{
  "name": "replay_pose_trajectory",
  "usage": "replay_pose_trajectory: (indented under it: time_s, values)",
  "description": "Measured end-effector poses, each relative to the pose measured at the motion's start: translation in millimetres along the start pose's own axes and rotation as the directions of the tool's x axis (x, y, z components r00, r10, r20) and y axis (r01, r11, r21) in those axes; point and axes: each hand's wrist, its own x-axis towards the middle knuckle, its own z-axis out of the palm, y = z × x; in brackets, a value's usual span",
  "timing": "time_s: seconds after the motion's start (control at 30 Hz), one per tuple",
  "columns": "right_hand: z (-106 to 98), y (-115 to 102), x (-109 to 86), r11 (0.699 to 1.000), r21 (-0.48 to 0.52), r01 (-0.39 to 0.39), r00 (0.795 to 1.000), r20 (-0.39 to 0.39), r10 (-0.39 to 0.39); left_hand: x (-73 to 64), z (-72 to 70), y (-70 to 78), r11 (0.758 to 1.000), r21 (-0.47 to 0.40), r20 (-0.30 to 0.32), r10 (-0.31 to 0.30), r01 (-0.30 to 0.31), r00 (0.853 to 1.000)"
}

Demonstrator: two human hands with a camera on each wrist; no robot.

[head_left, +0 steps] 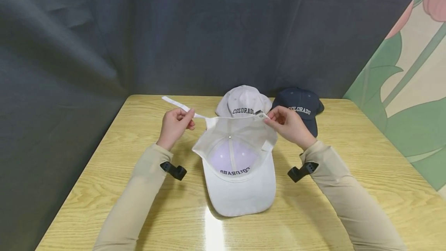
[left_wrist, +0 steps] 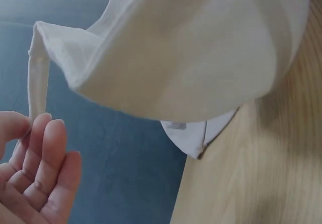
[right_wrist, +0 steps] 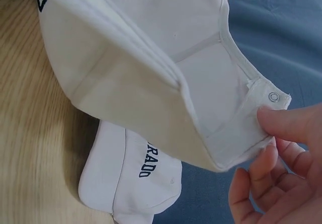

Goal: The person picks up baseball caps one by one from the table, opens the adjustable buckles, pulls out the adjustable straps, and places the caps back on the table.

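A white baseball cap [head_left: 240, 195] is held over the table with its inside facing me and its brim toward me. Mirrored lettering shows through the front panel. My left hand [head_left: 176, 125] pinches the cap's loose back strap [left_wrist: 38, 85], whose free end sticks out up and to the left. At the other side of the back opening, my right hand [head_left: 290, 125] pinches the corner of the band between thumb and fingers. A small metal eyelet [right_wrist: 273, 97] shows close to that thumb, and a dark buckle [head_left: 258, 112] sits at this corner in the head view.
Behind the held cap, a pale cap [head_left: 244, 98] lettered COLORADO sits at the table's back edge. A navy cap [head_left: 299, 98] with the same word stands to its right, partly behind my right hand. A dark curtain [head_left: 216, 30] hangs behind the wooden table [head_left: 366, 189].
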Motion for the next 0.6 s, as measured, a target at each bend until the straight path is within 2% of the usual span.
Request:
replay_pose_trajectory:
  time_s: [0.2, 0.3, 0.5, 0.6]
  values:
    - [1.6, -1.3, 0.8, 1.0, -0.001, -0.001, 1.0, 0.006, 0.001, 0.5, -4.3, -6.0, 0.999, 0.01, 0.03, -0.036, 0.036, 0.999]
    - [2.3, -3.7, 1.5, 1.0, 0.008, -0.007, 1.0, 0.007, 0.007, 0.7, -6.5, -7.9, 0.999, 0.041, 0.029, -0.034, 0.032, 0.999]
    - [3.3, -9.0, 4.2, 1.0, 0.018, -0.017, 1.0, 0.002, 0.017, -0.9, -10.2, -6.5, 0.977, 0.21, -0.062, 0.045, -0.031, 0.997]
    - [3.8, -9.2, 6.0, 1.0, 0.022, -0.017, 1.0, -0.001, 0.017, -5.2, -7.1, 0.9, 0.97, 0.23, -0.1, 0.106, -0.081, 0.989]
